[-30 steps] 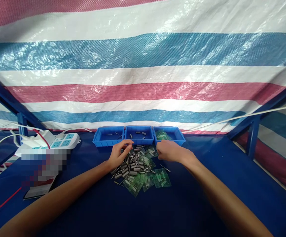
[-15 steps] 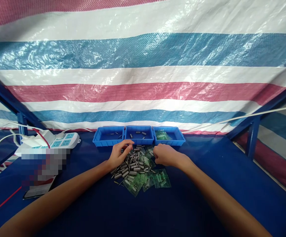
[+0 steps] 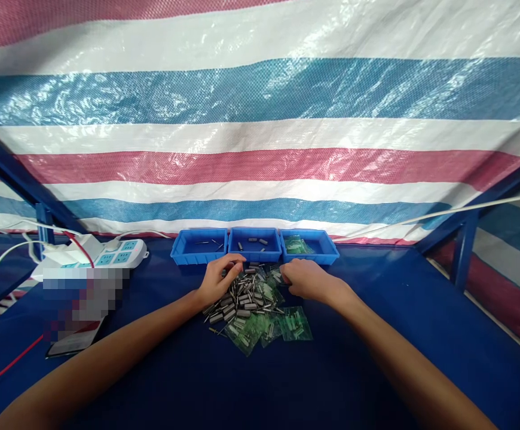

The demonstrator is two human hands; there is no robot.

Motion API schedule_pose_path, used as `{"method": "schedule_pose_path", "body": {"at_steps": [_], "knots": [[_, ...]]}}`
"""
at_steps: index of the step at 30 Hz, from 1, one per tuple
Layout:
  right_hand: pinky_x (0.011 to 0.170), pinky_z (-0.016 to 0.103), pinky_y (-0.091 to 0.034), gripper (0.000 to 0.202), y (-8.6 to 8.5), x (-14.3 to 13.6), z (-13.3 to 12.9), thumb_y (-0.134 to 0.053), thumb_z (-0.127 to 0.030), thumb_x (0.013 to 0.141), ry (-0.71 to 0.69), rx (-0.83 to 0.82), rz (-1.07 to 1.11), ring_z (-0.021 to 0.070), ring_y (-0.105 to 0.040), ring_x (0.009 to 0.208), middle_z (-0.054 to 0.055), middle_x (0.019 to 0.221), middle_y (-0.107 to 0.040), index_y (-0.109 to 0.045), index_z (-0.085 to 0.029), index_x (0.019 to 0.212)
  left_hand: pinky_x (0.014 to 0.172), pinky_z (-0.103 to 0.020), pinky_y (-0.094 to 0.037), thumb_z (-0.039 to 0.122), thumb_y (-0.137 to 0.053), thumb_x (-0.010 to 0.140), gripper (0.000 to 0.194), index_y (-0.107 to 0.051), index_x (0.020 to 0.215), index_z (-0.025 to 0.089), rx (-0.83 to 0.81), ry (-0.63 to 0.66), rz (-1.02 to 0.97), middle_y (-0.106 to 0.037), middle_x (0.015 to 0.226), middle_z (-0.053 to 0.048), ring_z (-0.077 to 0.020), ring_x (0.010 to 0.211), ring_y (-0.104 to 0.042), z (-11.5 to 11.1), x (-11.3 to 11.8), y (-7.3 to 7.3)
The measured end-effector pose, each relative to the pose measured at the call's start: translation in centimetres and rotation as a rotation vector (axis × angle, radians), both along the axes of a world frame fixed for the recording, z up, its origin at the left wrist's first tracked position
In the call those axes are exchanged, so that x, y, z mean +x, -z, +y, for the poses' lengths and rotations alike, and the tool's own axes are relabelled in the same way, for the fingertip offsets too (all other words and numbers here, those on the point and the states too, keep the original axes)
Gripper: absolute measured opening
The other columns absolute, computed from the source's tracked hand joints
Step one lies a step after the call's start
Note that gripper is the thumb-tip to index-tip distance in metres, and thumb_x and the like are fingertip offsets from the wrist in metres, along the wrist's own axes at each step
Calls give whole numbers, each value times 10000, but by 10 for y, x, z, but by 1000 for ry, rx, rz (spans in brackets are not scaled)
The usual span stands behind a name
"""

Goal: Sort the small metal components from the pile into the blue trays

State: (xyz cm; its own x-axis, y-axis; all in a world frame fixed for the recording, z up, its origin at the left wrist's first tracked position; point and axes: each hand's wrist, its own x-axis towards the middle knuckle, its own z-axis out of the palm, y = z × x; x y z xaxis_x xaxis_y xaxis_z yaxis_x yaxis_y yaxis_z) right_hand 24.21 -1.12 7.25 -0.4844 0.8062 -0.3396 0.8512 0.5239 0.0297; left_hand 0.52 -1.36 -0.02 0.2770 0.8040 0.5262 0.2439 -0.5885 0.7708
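Observation:
A heap of small metal parts (image 3: pixel 243 313), dark grey cylinders mixed with thin pins, lies on the blue table. My left hand (image 3: pixel 217 280) rests at the heap's upper left, fingers curled toward the thumb; whatever is between them is too small to tell. At the upper right, my right hand (image 3: pixel 303 279) is closed, its fingertips hidden beside a small green-tinted plastic bag (image 3: pixel 274 276). More such bags lie along the near side of the heap, among them one at its lower right (image 3: pixel 296 323) with light, slim pieces inside.
Three blue trays stand in a row behind the heap: the left tray (image 3: pixel 199 259) holds thin pins, the middle tray (image 3: pixel 255 255) a few cylinders, the right tray (image 3: pixel 323 258) green bags. A power strip (image 3: pixel 130 254) with cables sits left, near a partly pixelated phone-like object (image 3: pixel 74 343).
The whole view has shifted slightly. My right hand stays beside the bags at the heap's upper right with a slight turn; my left hand keeps its curled pose.

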Motion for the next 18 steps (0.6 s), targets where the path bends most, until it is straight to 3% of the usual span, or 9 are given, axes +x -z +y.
{"method": "schedule_pose_path", "body": {"at_steps": [18], "knots": [[603,278,-423,198,7,-2,1,-516,-89,733,-10,35,-19,271,-650,784,152,844,-666,-673,-106,854,443,-171,-383,314,-473,924,222,-600,1019,160,24,4,19,-591,737,-17,-51,463,-456,1,0,0]]}}
